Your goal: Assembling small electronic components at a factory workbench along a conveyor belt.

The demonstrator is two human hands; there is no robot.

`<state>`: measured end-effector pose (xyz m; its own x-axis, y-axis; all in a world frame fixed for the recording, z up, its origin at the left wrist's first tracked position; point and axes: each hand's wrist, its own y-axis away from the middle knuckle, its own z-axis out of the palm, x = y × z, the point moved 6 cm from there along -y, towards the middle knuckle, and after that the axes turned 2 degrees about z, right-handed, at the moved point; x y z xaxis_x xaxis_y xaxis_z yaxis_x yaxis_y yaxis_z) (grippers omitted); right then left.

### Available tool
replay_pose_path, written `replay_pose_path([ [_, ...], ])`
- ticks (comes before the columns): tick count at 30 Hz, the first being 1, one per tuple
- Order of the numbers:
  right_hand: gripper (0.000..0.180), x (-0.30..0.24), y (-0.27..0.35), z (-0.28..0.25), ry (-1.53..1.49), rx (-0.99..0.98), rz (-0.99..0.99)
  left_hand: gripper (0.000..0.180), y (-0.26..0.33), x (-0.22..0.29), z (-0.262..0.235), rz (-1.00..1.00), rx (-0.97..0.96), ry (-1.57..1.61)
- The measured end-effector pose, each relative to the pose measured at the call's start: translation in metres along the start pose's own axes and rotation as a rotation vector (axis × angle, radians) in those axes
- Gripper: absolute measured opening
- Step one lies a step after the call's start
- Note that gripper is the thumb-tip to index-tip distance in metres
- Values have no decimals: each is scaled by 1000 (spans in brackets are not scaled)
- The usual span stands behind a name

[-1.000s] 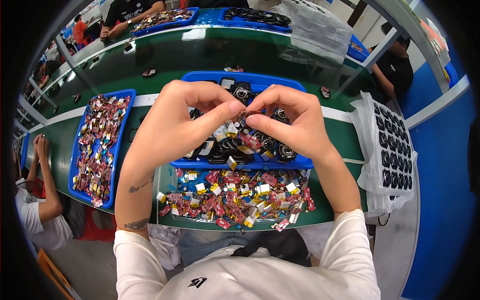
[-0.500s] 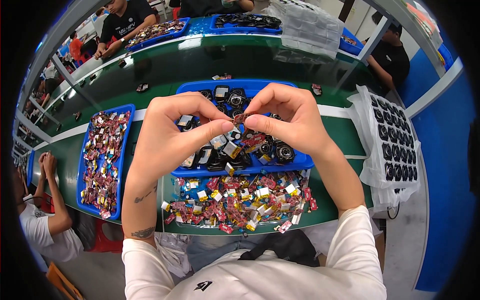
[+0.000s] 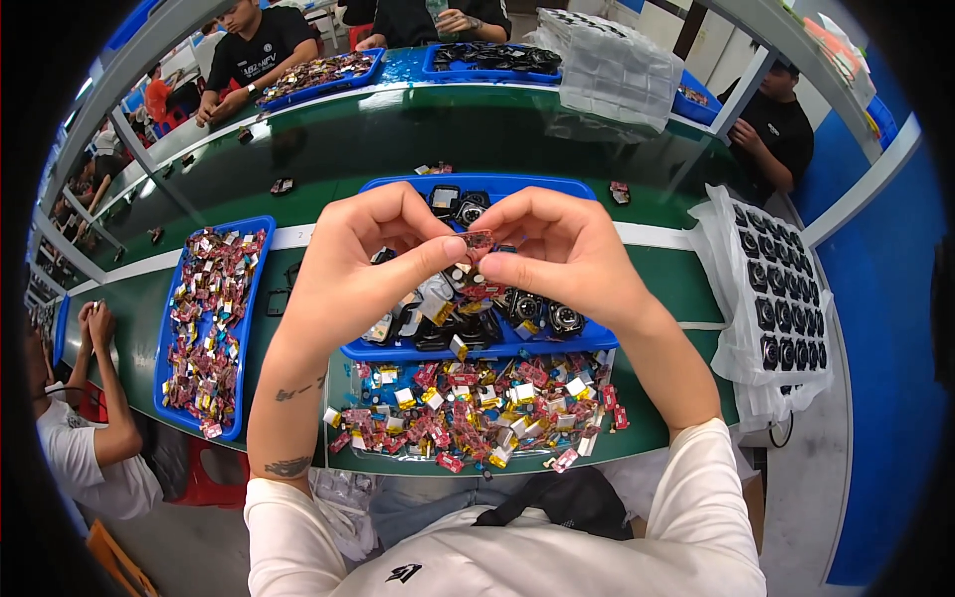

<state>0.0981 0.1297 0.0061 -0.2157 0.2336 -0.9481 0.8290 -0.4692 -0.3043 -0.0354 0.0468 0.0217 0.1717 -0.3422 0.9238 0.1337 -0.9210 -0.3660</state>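
Between my two hands, above the middle blue tray [image 3: 587,338], is a small red circuit board [image 3: 478,240]. My left hand [image 3: 373,261] pinches its left end between thumb and fingertips. At the other end, my right hand [image 3: 562,254] has its thumb under the board and its curled fingers behind it. Black watch cases [image 3: 566,318] with round backs lie in the tray under my hands, partly hidden by them. Nearer to me spreads a loose pile of red circuit boards and silver-and-yellow batteries [image 3: 497,408] on a clear plastic sheet.
A long blue tray [image 3: 239,348] of red boards stands at left. At right, white plastic trays [image 3: 731,289] hold rows of black watch cases. Beyond a green conveyor belt [image 3: 398,129], people sit near more blue trays. Another person's hands [image 3: 96,323] are at far left.
The board has turned so more of its face shows. My left hand has moved a little right, and my right thumb has slid down along the board. The whole view has shifted slightly.
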Motion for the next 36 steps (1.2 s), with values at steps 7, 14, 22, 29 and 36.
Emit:
replay_pose_path([
  [7,30,8,0,6,-39,-32,50,13,1,3,1,56,-4,-108],
  [14,31,6,0,12,-3,-95,-3,15,0,8,-8,29,77,4],
  [22,19,-4,1,-5,1,74,-44,14,1,3,-3,-106,-6,73],
  [29,13,-14,5,-6,88,139,-152,20,2,-4,7,-95,-48,131],
  [36,10,-11,6,-10,141,169,-156,14,3,16,12,234,58,-400],
])
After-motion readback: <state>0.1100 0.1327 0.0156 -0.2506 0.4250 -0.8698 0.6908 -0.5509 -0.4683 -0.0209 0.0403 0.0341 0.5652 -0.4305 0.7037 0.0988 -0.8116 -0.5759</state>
